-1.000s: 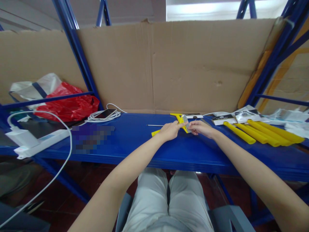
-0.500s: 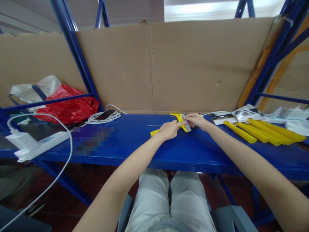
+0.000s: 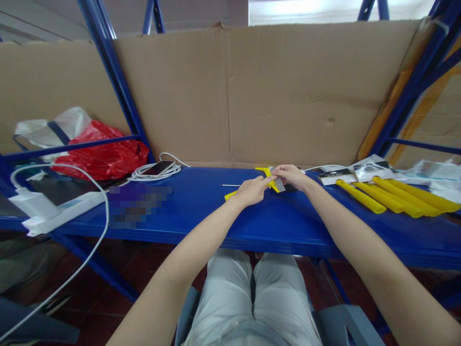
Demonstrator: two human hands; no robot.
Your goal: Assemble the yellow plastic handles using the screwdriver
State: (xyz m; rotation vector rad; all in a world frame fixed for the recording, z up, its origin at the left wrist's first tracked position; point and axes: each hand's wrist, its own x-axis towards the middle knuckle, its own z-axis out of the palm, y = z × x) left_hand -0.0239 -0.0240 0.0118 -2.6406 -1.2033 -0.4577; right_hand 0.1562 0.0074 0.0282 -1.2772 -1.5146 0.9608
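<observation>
A yellow scraper (image 3: 278,186) with a T-shaped head lies low over the blue tabletop, its handle end showing to the left of my left hand (image 3: 251,191). That hand is closed round the handle, with the index finger stretched onto the head. My right hand (image 3: 291,176) pinches a flat grey metal blade (image 3: 280,184) against the head from the right; its fingertips are partly hidden. Beside my right hand a dark item lies on the table, mostly covered. A thin metal rod, like a screwdriver shaft (image 3: 229,185), points left from behind my left hand.
Several yellow tubes (image 3: 362,197) lie at the right, with small packets (image 3: 336,176) behind them. Left are a coiled white cable (image 3: 153,176) with a phone, a power strip (image 3: 68,211) and a red bag (image 3: 104,151). Cardboard (image 3: 281,96) walls the back.
The view has tilted slightly. Both hands stay at the scraper's head, and my left index finger has shifted a little on it. Nothing is let go.
</observation>
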